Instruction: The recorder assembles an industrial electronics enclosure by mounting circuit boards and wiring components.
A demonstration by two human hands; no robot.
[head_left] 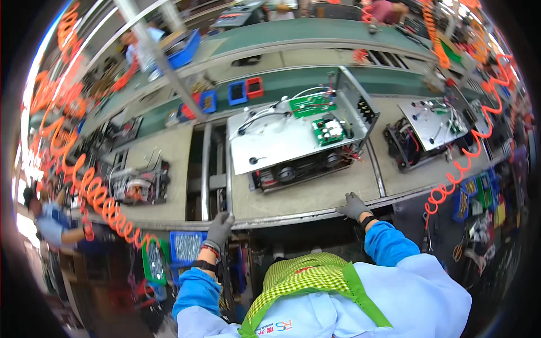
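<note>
Taking the open metal chassis [301, 143] as the landmark and reading left to right: a similar, smaller unit [141, 185] sits well to its left on the bench [315, 197]. The left hand [220, 226], gloved in grey, rests on the bench's near edge below the chassis's left corner, fingers [224, 217] together and curled over the lip, pinching nothing. The chassis lies beyond both hands, its long axis running left to right with the right end tilted away; a flat plate carries green circuit boards [313, 105] and wiring toward its far right. The right hand [354, 206], also gloved, presses on the bench edge below the chassis's right end, fingers slightly spread, holding nothing; it is judged the nearer of the two. A further unit [428, 129] stands right of the chassis. Fingertip contact is hard to make out, and the chassis's underside components are shadowed.
</note>
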